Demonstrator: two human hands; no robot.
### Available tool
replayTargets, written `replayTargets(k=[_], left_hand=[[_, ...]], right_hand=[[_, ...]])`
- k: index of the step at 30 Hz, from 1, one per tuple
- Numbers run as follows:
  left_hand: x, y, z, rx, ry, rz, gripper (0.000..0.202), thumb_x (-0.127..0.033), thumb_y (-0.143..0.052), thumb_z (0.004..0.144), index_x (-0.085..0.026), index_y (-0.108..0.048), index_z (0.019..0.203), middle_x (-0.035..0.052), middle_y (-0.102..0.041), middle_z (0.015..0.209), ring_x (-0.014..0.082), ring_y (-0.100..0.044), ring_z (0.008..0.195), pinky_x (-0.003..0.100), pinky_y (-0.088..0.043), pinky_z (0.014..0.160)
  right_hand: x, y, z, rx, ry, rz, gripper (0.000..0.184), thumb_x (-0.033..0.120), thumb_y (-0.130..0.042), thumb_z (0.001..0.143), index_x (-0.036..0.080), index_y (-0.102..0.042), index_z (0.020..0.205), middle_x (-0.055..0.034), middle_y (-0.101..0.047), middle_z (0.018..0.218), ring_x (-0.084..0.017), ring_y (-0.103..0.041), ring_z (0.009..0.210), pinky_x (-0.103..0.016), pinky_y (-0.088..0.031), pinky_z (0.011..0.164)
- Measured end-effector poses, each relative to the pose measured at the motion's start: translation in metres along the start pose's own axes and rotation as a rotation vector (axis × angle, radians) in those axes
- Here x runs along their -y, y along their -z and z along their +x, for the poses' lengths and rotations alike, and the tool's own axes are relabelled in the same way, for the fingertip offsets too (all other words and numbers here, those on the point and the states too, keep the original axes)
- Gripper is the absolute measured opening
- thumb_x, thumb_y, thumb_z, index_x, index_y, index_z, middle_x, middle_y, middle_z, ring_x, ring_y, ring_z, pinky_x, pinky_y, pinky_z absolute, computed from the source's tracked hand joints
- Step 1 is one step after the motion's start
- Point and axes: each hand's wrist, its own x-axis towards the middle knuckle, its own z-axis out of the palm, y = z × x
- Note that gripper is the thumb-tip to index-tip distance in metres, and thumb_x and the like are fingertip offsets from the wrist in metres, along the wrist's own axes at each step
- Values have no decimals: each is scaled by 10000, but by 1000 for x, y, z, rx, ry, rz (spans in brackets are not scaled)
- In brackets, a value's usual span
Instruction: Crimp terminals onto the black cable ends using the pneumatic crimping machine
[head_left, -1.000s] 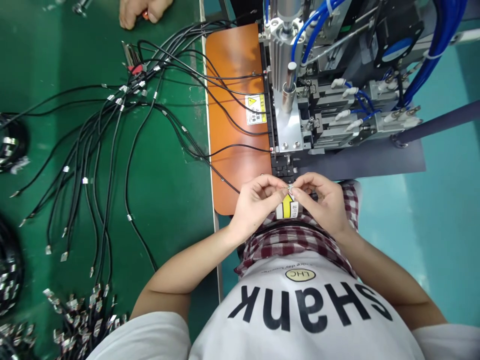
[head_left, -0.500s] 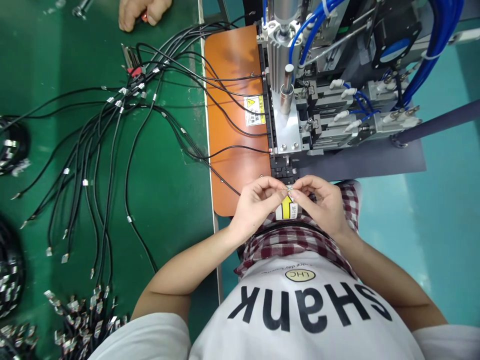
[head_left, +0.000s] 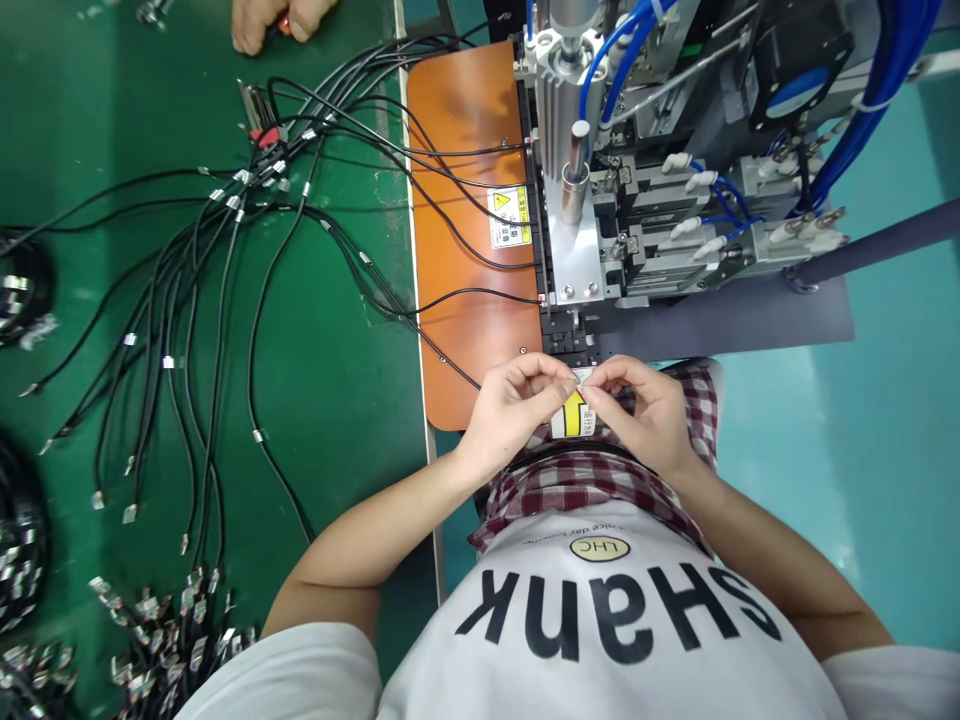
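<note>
My left hand (head_left: 517, 405) is closed in a pinch at the front end of the machine. A black cable (head_left: 450, 362) runs across the orange plate (head_left: 480, 340) and goes in under that hand. Facing it, my right hand (head_left: 641, 405) also pinches, its fingertips almost touching the left ones. Between them shows a tiny pale bit, perhaps the cable's wire end, too small to make out. Just below the fingertips sits a white label with a yellow arrow (head_left: 574, 412). Several other black cables lead over the plate into the edge of the machine (head_left: 574, 250).
On the green table (head_left: 315, 330) lie a spread bundle of black cables (head_left: 180, 290), a coiled cable (head_left: 22, 280) and a pile of cables with metal connectors (head_left: 172, 640). Another person's hand (head_left: 277, 20) rests at the table's far side. Blue air hoses (head_left: 862, 110) hang above the machine.
My right fingertips have drawn slightly away from the left ones. My left hand stays nearly in place. The whole view has shifted a little.
</note>
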Motion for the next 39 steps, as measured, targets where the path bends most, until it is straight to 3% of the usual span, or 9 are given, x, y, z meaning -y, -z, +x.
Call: replayTargets(k=[4, 10, 29, 39], left_hand=[[-5, -3, 0, 1, -1, 27, 267, -359, -845, 750, -145, -705, 829, -24, -597, 634, 56, -468, 533, 193, -386, 524], [-3, -4, 0, 27, -11, 13, 247, -324, -846, 753, -137, -712, 840, -10, -640, 697, 54, -503, 570, 175, -404, 532], [-1, -1, 3, 45, -18, 9, 247, -313, -852, 747, -134, -711, 841, 3, -681, 729, 57, -561, 570, 172, -473, 569], [-2, -1, 3, 48, -22, 10, 254, -315, -858, 740, -132, -715, 842, -6, -656, 699, 48, -526, 556, 169, -449, 557]], right_hand=[[1, 13, 12, 135, -197, 213, 161, 359, -728, 879, 204, -691, 863, -6, -659, 766, -146, -603, 689, -288, -508, 654], [1, 15, 21, 219, -265, 270, 166, 340, -778, 844, 195, -699, 841, 9, -641, 744, -117, -575, 655, -248, -489, 619], [1, 15, 14, 213, -239, 291, 181, 348, -704, 917, 190, -677, 833, 8, -617, 736, -117, -558, 671, -263, -457, 662], [-4, 15, 14, 221, -273, 300, 143, 324, -770, 858, 201, -697, 866, 5, -635, 791, -112, -561, 674, -249, -465, 636]])
